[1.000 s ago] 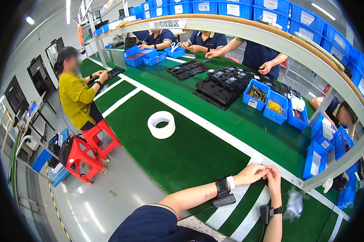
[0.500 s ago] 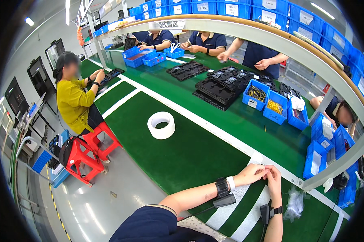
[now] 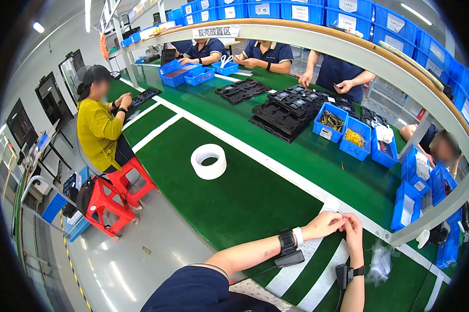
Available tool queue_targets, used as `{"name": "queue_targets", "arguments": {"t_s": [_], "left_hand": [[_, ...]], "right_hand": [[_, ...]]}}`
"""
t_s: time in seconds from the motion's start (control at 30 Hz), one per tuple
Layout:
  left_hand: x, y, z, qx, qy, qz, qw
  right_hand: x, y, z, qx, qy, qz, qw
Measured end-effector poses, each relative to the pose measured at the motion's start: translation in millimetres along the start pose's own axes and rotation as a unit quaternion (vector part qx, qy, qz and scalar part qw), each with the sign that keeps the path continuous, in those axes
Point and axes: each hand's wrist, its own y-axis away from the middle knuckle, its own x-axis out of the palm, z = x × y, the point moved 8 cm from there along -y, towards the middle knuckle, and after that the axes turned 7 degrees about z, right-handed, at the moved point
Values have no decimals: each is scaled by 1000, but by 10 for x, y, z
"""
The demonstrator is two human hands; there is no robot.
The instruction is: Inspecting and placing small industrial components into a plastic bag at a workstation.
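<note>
Both hands meet at the near edge of the green bench (image 3: pixel 255 208), right where a white stripe crosses it. The left hand (image 3: pixel 325 225) and the right hand (image 3: pixel 353 229) touch at the fingertips, fingers curled in and pinched together over something very small; what it is I cannot make out from here, perhaps a bit of white tape or label. Each wrist carries one black strapped device, two in all.

Further along the bench, well apart from the hands, lies one white roll of tape (image 3: pixel 209 161) flat on the green surface. Past the long white line sit stacks of black trays (image 3: pixel 284 112), and beside them three blue bins (image 3: pixel 355 138) in a row, two of them showing small yellowish parts. At the bench's right end, more blue bins hold white pieces. A clear plastic bag (image 3: pixel 380 262) lies crumpled just right of the right wrist.

One person in a yellow top (image 3: pixel 96 132) sits on a red stool (image 3: pixel 122 184) at the left edge.
</note>
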Motion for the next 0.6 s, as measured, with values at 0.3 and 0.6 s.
{"name": "queue_targets", "arguments": {"t_s": [0.3,0.6], "left_hand": [[1,3,-14,-9,8,10,1000],[18,3,38,-1,23,6,1000]], "right_hand": [[-17,-9,-40,0,-5,-1,1000],[4,1,0,-2,4,3,1000]]}}
